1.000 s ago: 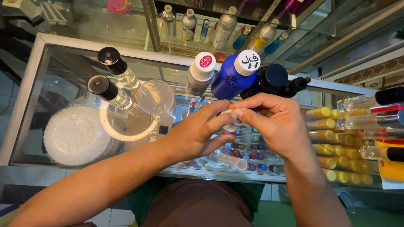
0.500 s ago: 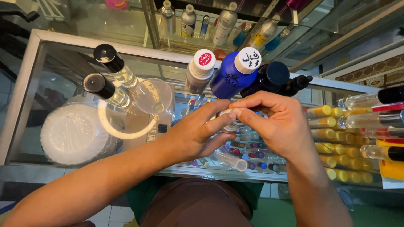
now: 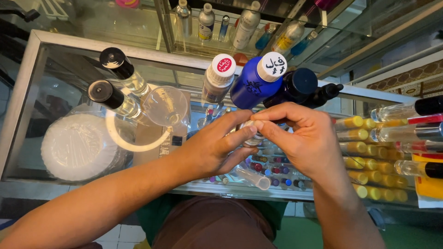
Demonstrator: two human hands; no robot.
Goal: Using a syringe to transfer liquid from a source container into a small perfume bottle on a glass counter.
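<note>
A small clear vial [image 3: 253, 136] is pinched between the fingertips of both hands above the glass desk [image 3: 55, 41]: the left hand [image 3: 217, 147] closes on it from below, and the right hand [image 3: 302, 138] grips its top. Just behind them stand a blue bottle [image 3: 254, 85], a white-capped bottle [image 3: 218, 79] and a dark bottle [image 3: 295, 87], with a funnel [image 3: 164, 106] to the left and yellow-capped tubes [image 3: 360, 138] to the right.
</note>
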